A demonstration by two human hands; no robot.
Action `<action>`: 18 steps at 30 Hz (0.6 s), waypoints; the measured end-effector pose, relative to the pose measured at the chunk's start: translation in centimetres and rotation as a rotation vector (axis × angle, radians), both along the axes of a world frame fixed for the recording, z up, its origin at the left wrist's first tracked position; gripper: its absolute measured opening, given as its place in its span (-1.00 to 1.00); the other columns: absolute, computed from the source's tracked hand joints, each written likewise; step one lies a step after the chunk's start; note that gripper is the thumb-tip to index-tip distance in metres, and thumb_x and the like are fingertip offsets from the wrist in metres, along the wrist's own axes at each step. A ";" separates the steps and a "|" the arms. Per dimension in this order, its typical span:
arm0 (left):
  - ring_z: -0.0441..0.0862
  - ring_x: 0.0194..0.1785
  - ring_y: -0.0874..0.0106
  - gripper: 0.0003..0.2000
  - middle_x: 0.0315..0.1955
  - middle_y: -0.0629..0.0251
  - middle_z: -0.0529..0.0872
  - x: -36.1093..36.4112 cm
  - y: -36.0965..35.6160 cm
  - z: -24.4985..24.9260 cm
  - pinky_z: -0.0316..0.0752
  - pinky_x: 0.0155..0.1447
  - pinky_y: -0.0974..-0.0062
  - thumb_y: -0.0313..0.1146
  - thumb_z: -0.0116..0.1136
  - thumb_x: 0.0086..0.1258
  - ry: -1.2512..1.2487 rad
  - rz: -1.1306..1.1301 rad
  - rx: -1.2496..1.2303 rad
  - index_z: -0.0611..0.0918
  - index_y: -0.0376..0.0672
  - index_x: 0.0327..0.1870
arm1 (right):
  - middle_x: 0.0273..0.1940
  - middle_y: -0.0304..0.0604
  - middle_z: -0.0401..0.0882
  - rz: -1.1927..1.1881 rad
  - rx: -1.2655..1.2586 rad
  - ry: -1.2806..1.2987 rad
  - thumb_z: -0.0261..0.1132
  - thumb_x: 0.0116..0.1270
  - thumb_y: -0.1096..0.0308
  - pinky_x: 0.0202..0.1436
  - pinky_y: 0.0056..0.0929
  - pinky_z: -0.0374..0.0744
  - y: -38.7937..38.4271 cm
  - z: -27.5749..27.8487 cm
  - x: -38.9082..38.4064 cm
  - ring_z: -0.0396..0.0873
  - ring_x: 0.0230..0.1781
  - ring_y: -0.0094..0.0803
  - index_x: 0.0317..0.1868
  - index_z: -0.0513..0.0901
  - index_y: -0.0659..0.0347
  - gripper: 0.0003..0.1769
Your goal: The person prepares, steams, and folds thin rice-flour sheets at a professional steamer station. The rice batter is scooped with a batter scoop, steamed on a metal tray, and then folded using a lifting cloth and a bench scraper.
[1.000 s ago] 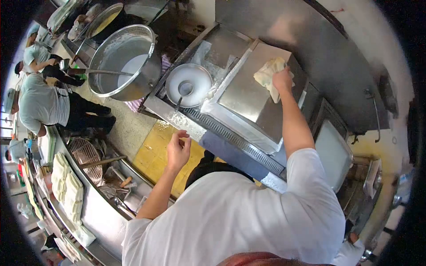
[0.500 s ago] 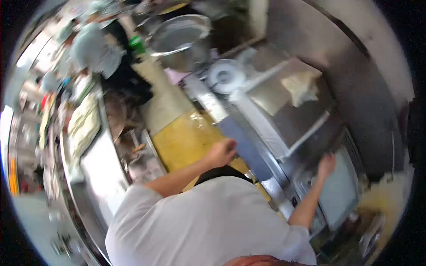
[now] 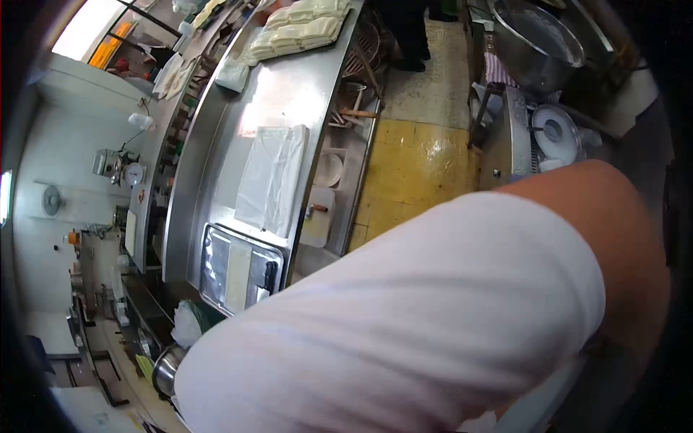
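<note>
Neither of my hands shows in the head view. My white sleeve [image 3: 404, 317] and bare upper arm [image 3: 613, 238] fill the lower right of the picture and hide whatever lies beyond them. A steel counter [image 3: 296, 94] curves away on the left, with a folded white cloth [image 3: 271, 177] lying flat on it. A white plate with a ladle [image 3: 554, 131] rests on the steel station at the upper right, beside a large metal pot [image 3: 538, 40].
A steel tray [image 3: 238, 268] sits at the counter's near end. Stacked pale sheets [image 3: 299, 27] lie at its far end. Yellow floor tiles [image 3: 415, 173] run between the counter and the station. A person's dark legs [image 3: 408, 32] stand at the top.
The view has swung left from the steel station to the long counter. My right hand left the cloth on the steel lid, and both hands have dropped out of sight.
</note>
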State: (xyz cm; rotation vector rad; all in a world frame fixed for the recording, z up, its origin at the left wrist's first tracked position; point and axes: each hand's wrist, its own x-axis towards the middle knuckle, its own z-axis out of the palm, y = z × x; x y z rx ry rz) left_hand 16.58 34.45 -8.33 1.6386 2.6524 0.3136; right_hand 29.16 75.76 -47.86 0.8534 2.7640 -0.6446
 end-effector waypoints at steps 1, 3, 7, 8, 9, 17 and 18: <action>0.74 -0.02 0.06 -0.69 -0.15 0.04 0.78 -0.3 -0.8 0.7 0.64 0.00 0.10 -0.14 0.26 0.25 -0.003 0.023 -0.013 0.75 -0.15 -0.11 | 0.07 0.23 0.66 0.018 0.013 0.011 0.23 0.36 0.08 0.10 -0.09 0.61 -1.1 0.6 0.5 0.65 0.03 0.03 0.04 0.67 0.40 -0.49; 0.74 -0.01 0.08 -0.68 -0.14 0.07 0.78 -0.9 -3.0 2.1 0.64 -0.01 0.13 -0.16 0.29 0.24 0.004 0.088 -0.044 0.74 -0.13 -0.08 | 0.04 0.27 0.67 0.045 0.034 0.045 0.23 0.33 0.09 0.08 -0.05 0.61 -2.7 1.4 0.7 0.65 0.01 0.08 0.00 0.68 0.42 -0.50; 0.75 0.00 0.11 -0.66 -0.10 0.13 0.78 -0.7 -9.8 6.2 0.66 -0.02 0.17 -0.18 0.34 0.21 0.058 0.300 -0.075 0.74 -0.09 -0.02 | -0.01 0.35 0.67 0.048 0.090 0.131 0.25 0.28 0.11 0.04 0.01 0.62 -5.4 3.9 1.8 0.66 -0.03 0.17 -0.09 0.69 0.47 -0.51; 0.75 0.00 0.12 -0.66 -0.09 0.15 0.79 0.3 -11.7 7.4 0.66 -0.02 0.18 -0.18 0.35 0.20 0.069 0.360 -0.063 0.73 -0.08 -0.01 | -0.03 0.37 0.68 0.037 0.117 0.145 0.25 0.27 0.11 0.03 0.03 0.62 -5.5 4.4 2.1 0.66 -0.04 0.19 -0.11 0.69 0.48 -0.51; 0.75 0.00 0.13 -0.65 -0.08 0.17 0.79 1.4 -13.4 8.3 0.66 -0.02 0.20 -0.19 0.37 0.20 0.080 0.417 -0.051 0.73 -0.07 0.00 | -0.08 0.39 0.68 0.031 0.144 0.158 0.25 0.25 0.15 0.03 0.05 0.60 -6.0 4.4 2.2 0.66 -0.07 0.24 -0.16 0.69 0.50 -0.53; 0.73 -0.06 -0.03 -0.78 -0.21 -0.04 0.76 18.6 -30.7 -6.9 0.62 0.08 0.06 -0.36 0.17 0.27 -0.380 1.001 0.283 0.71 -0.23 -0.14 | -0.06 0.33 0.70 0.069 0.283 0.154 0.25 0.14 0.32 0.08 0.09 0.58 -14.2 12.5 2.0 0.66 0.00 0.22 -0.09 0.73 0.47 -0.59; 0.71 -0.01 -0.02 -0.75 -0.17 -0.04 0.75 21.7 -33.1 -8.7 0.61 0.11 0.06 -0.34 0.15 0.29 -0.470 1.042 0.260 0.71 -0.24 -0.10 | -0.06 0.33 0.70 0.078 0.291 0.162 0.25 0.14 0.32 0.08 0.09 0.58 -15.2 13.5 1.5 0.66 0.00 0.22 -0.09 0.73 0.47 -0.59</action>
